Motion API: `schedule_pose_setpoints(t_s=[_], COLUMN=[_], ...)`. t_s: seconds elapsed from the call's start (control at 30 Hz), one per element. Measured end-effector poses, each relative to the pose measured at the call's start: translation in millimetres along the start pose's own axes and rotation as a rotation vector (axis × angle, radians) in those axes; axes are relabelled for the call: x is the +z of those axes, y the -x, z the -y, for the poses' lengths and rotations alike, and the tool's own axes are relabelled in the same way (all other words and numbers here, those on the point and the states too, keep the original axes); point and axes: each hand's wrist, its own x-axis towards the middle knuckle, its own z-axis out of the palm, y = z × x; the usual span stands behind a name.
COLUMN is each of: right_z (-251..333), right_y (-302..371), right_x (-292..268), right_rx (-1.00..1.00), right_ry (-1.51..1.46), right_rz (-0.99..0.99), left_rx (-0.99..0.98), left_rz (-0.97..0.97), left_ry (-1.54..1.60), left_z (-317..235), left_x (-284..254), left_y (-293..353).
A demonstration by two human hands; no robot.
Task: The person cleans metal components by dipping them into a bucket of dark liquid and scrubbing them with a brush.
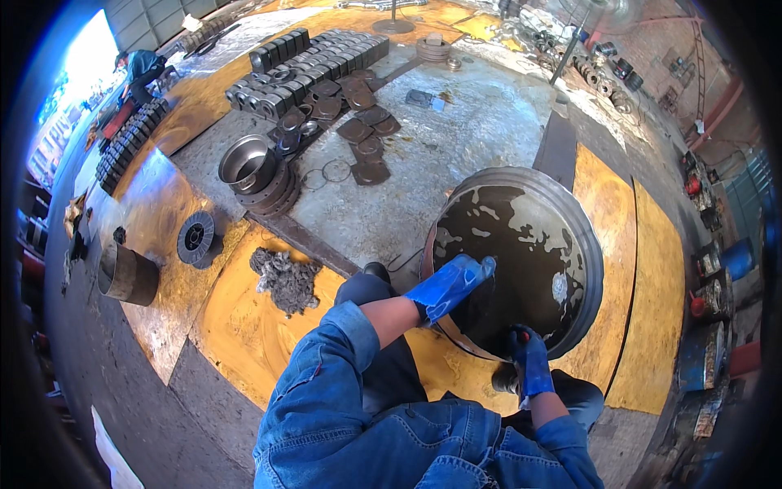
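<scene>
Denim sleeves (pixel 314 399) lead to the left hand (pixel 454 287), above dark liquid (pixel 489 236) in the tub (pixel 590 244), and right hand (pixel 533 363), at its near edge, any grip unclear, apparently working there, next needing steady control.

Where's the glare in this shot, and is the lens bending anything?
In the head view: the bright patch at upper left is washed out; the dark liquid in the metal tub shows pale patches, whether reflection or foam I can't tell; the left hand catches highlights, while the right hand looks darker near the tub; the yellow board at right has bowed edges.
</scene>
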Motion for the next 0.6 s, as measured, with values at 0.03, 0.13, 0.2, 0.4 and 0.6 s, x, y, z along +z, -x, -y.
schedule_pose_setpoints(t_s=[0.03, 0.13, 0.2, 0.4, 0.6], right_z=[1, -4, 0, -28, 13], right_y=[1, -2, -1, -8, 3], right_x=[-2, 0, 0, 7, -2], right_rx=[0.005, 0.002, 0.011, -0.114, -0.071], right_ry=[-0.011, 0.075, 0.060, 0.013, 0.138], right_rz=[-0.003, -0.012, 0.026, -0.030, -0.029], left_rx=[-0.047, -0.141, -0.176, -0.109, -0.641], left_rz=[0.019, 0.094, 0.140, 0.063, 0.202], left_ry=[0.039, 0.123, 0.133, 0.193, 0.627], left_z=[-8, -13, -15, -14, -8], left_x=[-7, -13, -18, -21, -30], left_y=[-3, -7, -5, -2, -14])
